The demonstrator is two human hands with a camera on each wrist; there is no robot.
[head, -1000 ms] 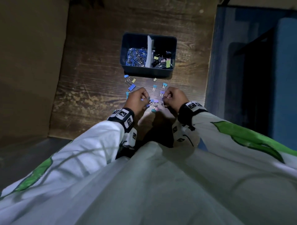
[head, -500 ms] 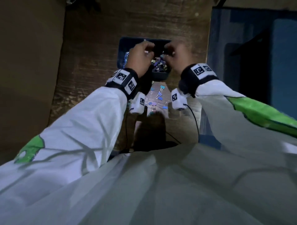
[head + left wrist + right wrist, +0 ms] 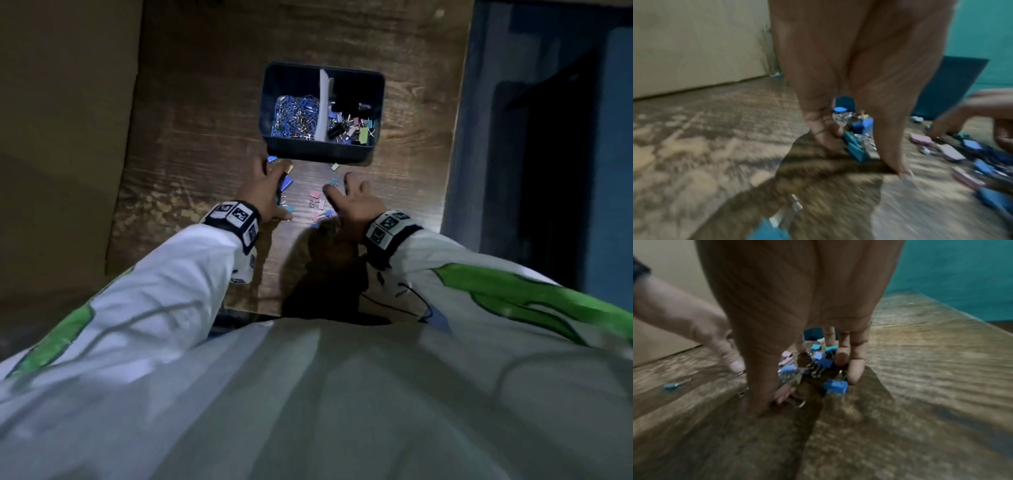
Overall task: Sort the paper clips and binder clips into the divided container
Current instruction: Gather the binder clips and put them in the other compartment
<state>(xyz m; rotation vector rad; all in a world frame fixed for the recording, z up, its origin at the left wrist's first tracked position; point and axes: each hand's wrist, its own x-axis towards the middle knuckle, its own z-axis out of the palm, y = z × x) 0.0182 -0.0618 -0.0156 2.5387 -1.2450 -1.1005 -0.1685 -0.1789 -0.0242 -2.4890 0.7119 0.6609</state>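
Both the left hand (image 3: 265, 192) and right hand (image 3: 354, 205), fingers spread and holding nothing, hover over small metal-handled binder clips (image 3: 317, 205) on grainy wood; beyond them, the rectangular divided container (image 3: 322, 150), long axis crosswise.

Dim home room, worn wooden table (image 3: 205, 144)

The counter (image 3: 191, 144) is dark wood with a coarse, visible grain and a matt finish, worn to pale rough patches toward its left edge. The divided container (image 3: 318, 150) looks like smooth dark plastic with a low sheen, split by a pale flat partition (image 3: 323, 102); the paper clips (image 3: 294, 116) in it are thin wire, some coated blue, some bare and bright. The binder clips (image 3: 317, 204) have smooth painted bodies and glossy metal wire handles, and the sleeves (image 3: 164, 308) are soft matt cloth.
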